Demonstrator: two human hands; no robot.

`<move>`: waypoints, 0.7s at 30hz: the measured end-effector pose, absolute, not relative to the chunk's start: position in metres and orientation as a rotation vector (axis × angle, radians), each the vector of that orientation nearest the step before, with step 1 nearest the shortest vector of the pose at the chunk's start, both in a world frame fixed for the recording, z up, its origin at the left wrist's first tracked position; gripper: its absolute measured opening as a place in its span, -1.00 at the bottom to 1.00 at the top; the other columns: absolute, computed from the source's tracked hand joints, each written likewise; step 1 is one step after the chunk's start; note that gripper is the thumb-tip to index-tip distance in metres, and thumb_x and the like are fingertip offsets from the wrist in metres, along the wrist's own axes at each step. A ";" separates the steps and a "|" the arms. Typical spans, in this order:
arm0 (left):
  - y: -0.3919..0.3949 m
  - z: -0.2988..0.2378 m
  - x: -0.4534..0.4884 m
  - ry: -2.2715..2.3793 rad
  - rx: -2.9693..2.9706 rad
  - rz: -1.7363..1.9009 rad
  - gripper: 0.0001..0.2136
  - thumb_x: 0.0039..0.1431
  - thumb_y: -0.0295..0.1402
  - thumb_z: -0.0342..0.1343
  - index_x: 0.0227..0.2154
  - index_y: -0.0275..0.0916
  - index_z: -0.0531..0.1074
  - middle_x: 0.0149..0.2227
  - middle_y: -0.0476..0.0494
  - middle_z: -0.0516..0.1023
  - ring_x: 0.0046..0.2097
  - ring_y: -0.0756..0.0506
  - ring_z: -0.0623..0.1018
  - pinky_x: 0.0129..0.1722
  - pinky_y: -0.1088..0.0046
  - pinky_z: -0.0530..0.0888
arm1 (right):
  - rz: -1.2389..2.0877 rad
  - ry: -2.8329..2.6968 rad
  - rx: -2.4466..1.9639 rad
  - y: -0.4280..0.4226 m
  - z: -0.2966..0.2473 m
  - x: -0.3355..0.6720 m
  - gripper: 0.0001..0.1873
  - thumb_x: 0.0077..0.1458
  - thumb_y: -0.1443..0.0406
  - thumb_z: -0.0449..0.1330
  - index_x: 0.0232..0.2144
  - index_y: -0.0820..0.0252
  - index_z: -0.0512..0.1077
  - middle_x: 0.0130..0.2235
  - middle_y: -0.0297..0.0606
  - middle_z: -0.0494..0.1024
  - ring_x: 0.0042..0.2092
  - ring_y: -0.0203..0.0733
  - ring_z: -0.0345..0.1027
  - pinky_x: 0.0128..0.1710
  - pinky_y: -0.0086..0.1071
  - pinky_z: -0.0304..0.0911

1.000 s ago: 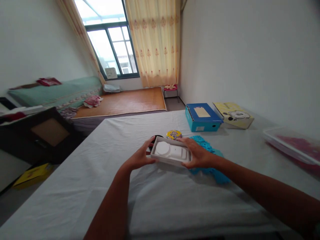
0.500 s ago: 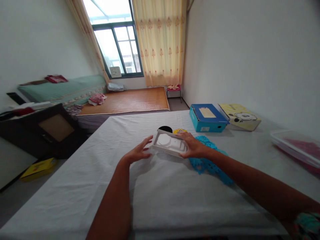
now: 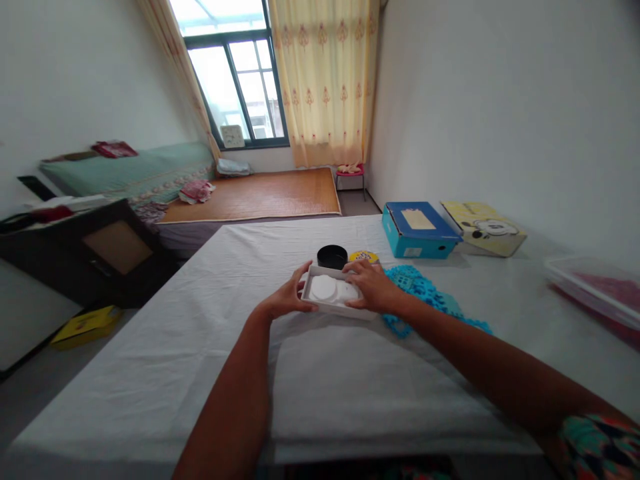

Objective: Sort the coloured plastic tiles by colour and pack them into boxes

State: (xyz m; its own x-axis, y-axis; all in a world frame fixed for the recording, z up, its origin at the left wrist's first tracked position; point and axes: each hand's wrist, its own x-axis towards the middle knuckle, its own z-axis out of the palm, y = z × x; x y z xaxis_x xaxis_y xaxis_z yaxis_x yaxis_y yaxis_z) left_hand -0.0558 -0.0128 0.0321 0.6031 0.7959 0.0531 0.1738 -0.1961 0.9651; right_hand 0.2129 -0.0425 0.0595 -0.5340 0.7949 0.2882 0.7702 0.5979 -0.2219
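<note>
A small white open-topped box [image 3: 333,309] rests on the white-covered table. Inside it lies a white moulded piece [image 3: 324,288] with a round raised part at its left end. My left hand [image 3: 289,298] grips the box's left end, with the thumb on the near side and fingers on the far side. Over the right half, my right hand [image 3: 371,287] has its thumb and fingers closed on the white piece, hiding that end. Just behind the box are a round black container [image 3: 332,256] and a yellow round lid [image 3: 363,256]. Blue lacy fabric [image 3: 413,283] lies beside my right wrist.
A blue shoebox [image 3: 420,230] and a pale yellow cartoon box [image 3: 483,228] stand at the back right. A clear plastic container [image 3: 595,287] sits at the right. Past the table is a bed [image 3: 280,193]; a dark cabinet [image 3: 95,253] and yellow box [image 3: 87,327] are on the left.
My left hand has closed onto the box's left end, where it was apart before. My right hand has moved from the box's right end onto the white piece inside. The box is more level.
</note>
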 end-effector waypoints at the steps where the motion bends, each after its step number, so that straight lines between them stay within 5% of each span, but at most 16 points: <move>1: -0.013 0.033 -0.057 0.790 1.701 0.681 0.12 -0.23 -0.35 0.42 0.33 -0.01 -0.19 0.36 -0.32 -0.10 0.23 -0.32 0.28 0.17 0.07 0.30 | 0.155 -2.412 -1.237 -0.040 0.061 0.216 -0.57 -0.15 0.16 0.37 -0.17 0.16 0.52 0.10 -0.08 0.39 0.15 0.16 0.14 0.11 0.10 0.07; 9: -0.010 0.032 -0.066 0.803 1.798 0.635 0.07 -0.22 -0.40 0.41 0.31 0.03 -0.13 0.31 -0.30 0.06 0.27 -0.32 0.22 0.16 0.00 0.31 | 1.173 -1.655 -1.199 -0.033 0.082 0.272 -0.54 -0.01 -0.03 0.24 -0.20 0.16 0.55 -0.08 -0.15 0.56 -0.09 -0.05 0.41 -0.17 -0.26 0.33; 14: -0.015 0.045 -0.070 0.884 1.889 0.708 0.03 -0.19 -0.37 0.38 0.30 0.08 -0.12 0.31 -0.29 0.00 0.19 -0.30 0.32 -0.01 0.09 0.49 | 1.206 -1.247 -1.212 -0.044 0.078 0.311 -0.46 -0.12 -0.05 0.33 -0.18 0.20 0.52 -0.21 -0.18 0.59 -0.23 -0.14 0.43 -0.34 -0.39 0.32; 21: -0.059 0.096 -0.075 1.182 2.409 0.926 -0.09 -0.14 -0.42 0.31 0.28 0.03 -0.02 0.28 -0.19 -0.03 0.28 -0.29 0.16 0.02 0.14 0.51 | 1.163 -1.069 -1.180 -0.063 0.063 0.360 -0.62 -0.11 0.01 0.35 -0.34 0.15 0.51 -0.35 -0.24 0.55 -0.41 -0.25 0.37 -0.50 -0.45 0.28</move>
State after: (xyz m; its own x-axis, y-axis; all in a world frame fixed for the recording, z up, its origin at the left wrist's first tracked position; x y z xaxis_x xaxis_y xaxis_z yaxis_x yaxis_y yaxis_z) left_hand -0.0747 -0.0585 0.0958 0.4532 0.7880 0.4168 0.5932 -0.6156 0.5188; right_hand 0.3596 -0.0628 0.0633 0.1072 0.9942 0.0084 -0.0923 0.0184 -0.9956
